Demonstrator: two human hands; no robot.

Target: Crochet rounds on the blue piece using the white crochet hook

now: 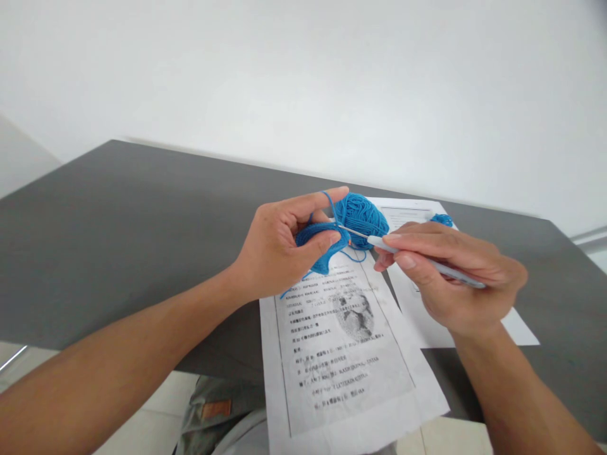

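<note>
My left hand (284,243) pinches a small piece of blue crochet work (322,259) between thumb and fingers. Its index finger is stretched out, with a strand of blue yarn (329,199) looped over it. My right hand (455,268) grips a crochet hook (379,242) by its pale grey handle, much like a pen. The hook's thin metal shaft reaches left to the upper edge of the crochet work, near my left thumb; its tip is too small to make out. Just behind the work sits a ball of blue yarn (363,215).
Under my hands, a printed sheet (341,385) with text and a picture overhangs the table's front edge. A second sheet (502,325) lies to the right, bearing a small blue yarn bundle (442,219). The dark grey table (142,221) meets a white wall (303,88).
</note>
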